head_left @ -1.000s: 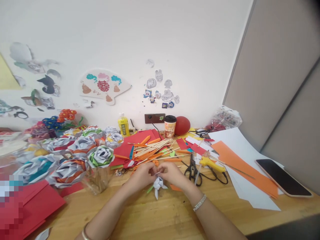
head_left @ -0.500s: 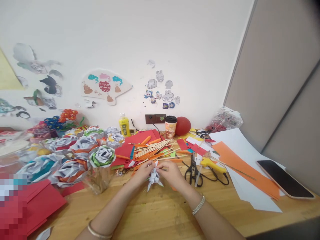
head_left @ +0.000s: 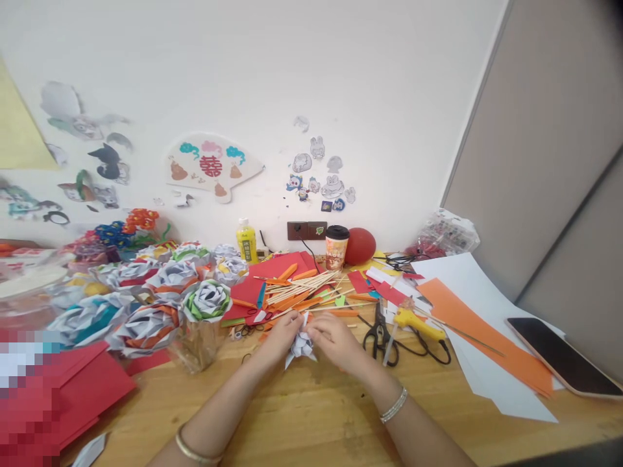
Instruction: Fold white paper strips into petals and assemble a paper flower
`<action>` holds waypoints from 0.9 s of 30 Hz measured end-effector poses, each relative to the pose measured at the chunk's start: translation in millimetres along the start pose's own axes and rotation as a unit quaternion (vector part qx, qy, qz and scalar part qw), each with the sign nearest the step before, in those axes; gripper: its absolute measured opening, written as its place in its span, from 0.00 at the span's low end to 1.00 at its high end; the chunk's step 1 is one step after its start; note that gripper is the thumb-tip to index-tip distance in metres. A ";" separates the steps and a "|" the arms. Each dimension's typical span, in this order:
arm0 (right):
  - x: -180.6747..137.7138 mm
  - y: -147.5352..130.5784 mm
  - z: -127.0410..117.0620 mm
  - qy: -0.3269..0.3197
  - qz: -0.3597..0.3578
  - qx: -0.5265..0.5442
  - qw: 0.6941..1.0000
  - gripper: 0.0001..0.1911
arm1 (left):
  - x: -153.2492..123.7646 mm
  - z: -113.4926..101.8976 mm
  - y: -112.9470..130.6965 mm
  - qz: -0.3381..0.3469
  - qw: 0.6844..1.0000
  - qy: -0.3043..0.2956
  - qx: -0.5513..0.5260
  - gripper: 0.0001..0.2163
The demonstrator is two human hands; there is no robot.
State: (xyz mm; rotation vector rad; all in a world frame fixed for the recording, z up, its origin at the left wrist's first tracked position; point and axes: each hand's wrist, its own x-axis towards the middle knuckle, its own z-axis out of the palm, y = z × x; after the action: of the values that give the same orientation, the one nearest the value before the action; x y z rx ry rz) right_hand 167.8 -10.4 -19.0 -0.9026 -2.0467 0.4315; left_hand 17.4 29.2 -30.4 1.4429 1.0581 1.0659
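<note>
A small folded white paper flower [head_left: 300, 344] sits between both my hands above the wooden table [head_left: 311, 415]. My left hand [head_left: 278, 336] pinches its left side with closed fingers. My right hand [head_left: 331, 336] grips its right side, fingers curled over the paper. A bracelet circles each wrist. Just beyond the hands lies a pile of thin wooden sticks [head_left: 304, 288] mixed with orange paper strips.
Finished paper roses [head_left: 146, 298] crowd the left, one in a clear jar [head_left: 197, 347]. Red paper sheets [head_left: 73, 389] lie near left. Black scissors [head_left: 382, 334], a yellow glue gun [head_left: 413, 321], orange and white paper [head_left: 479, 331] and a phone [head_left: 564, 357] lie right. A cup [head_left: 335, 248] and bottle [head_left: 247, 241] stand by the wall.
The paper flower has been lifted and turned slightly between my fingers, and both hands have edged away from me toward the sticks. The view has shifted a little to the left.
</note>
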 end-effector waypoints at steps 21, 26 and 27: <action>-2.7 -8.3 8.1 -0.004 -0.001 -0.034 0.999 0.19 | -2.5 7.2 0.2 -0.052 0.989 0.102 -0.098 0.07; -2.1 -11.2 13.1 0.009 0.004 -0.076 0.997 0.21 | -9.3 13.1 -0.2 -0.060 0.986 0.103 -0.117 0.06; -1.9 -11.1 13.7 0.012 0.007 -0.085 0.996 0.21 | -9.6 13.5 -0.9 -0.061 0.986 0.102 -0.118 0.06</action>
State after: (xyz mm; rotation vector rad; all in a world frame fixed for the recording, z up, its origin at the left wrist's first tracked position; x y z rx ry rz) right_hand 152.6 -19.1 -21.7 -1.0196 -2.0796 0.2557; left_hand 28.3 17.0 -33.4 1.0851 1.1077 1.2247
